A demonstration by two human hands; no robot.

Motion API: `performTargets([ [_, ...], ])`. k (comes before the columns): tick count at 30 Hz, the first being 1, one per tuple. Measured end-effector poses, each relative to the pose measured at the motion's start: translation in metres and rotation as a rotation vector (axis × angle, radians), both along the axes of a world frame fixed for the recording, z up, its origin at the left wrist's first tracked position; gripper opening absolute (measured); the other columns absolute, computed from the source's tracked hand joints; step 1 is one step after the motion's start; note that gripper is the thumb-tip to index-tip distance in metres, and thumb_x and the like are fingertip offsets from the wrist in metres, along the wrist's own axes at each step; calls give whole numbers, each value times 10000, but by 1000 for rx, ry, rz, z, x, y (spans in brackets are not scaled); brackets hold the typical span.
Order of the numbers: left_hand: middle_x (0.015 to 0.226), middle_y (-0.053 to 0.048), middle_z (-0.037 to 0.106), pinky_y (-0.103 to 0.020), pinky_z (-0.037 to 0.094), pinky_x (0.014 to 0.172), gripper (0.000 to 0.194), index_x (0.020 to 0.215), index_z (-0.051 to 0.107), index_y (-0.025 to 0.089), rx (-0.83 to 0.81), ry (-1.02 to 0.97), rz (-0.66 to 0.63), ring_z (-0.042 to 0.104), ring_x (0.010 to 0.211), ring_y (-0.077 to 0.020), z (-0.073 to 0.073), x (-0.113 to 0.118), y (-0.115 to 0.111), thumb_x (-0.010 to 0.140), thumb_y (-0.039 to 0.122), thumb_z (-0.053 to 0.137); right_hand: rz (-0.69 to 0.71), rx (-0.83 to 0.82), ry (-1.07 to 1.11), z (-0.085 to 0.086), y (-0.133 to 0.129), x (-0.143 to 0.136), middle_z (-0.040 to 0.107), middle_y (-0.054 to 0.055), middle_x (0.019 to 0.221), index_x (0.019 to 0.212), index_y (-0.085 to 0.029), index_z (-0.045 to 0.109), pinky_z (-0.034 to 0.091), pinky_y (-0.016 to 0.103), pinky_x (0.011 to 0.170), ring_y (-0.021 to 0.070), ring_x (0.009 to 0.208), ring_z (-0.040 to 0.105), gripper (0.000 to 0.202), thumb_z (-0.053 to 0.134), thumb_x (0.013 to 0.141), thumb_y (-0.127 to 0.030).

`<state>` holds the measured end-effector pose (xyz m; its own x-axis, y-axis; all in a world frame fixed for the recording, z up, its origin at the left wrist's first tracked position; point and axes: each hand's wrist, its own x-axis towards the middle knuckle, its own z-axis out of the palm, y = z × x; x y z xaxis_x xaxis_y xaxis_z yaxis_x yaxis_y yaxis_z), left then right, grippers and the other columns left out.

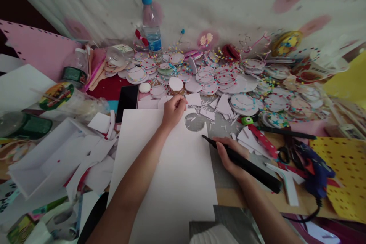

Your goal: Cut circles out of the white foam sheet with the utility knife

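Note:
A large white foam board (168, 175) lies in front of me, a rounded cut-out near its far right corner. My left hand (174, 110) rests on the board's far edge with fingers curled closed; whatever they may hold is hidden. Just beyond the knuckles is a small white disc (175, 84); I cannot tell whether they touch. My right hand (233, 156), to the right of the board, grips a black pen-shaped cutter (246, 164). Its thin tip points left, over the board just below the cut-out.
Beaded white discs (206, 76) crowd the back, near a water bottle (151, 23). A phone (127, 101) lies beyond the board's left corner. On the right are scissors (284, 155) and a blue glue gun (314, 171); a white box (57, 152) stands left. White scraps (224, 106) litter the grey mat.

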<state>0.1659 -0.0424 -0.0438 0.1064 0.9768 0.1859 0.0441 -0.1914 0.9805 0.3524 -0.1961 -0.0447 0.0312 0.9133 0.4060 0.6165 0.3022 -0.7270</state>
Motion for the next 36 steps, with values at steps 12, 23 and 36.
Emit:
performTargets([
  [12,591,39,532,-221,365,568,156,702,572,197,70,110,-47,493,568,-107,-3,1,-2,845,221,516,43,34,21,-1,4,3,693,5,707,856,-234,645,478,260,495,148,572,643,97,575,889,-174],
  [23,588,39,529,-220,353,544,165,711,572,192,71,145,-63,475,546,-103,-2,1,-3,853,232,498,-182,-14,143,-4,-6,8,709,15,713,793,-222,705,490,273,556,162,607,643,178,572,895,-280],
  [36,574,42,555,-211,383,525,154,724,599,191,-46,5,-53,495,520,-95,-5,2,2,833,262,517,-59,-331,604,19,29,1,495,-24,597,757,-201,633,215,218,354,75,409,374,348,535,881,-512],
])
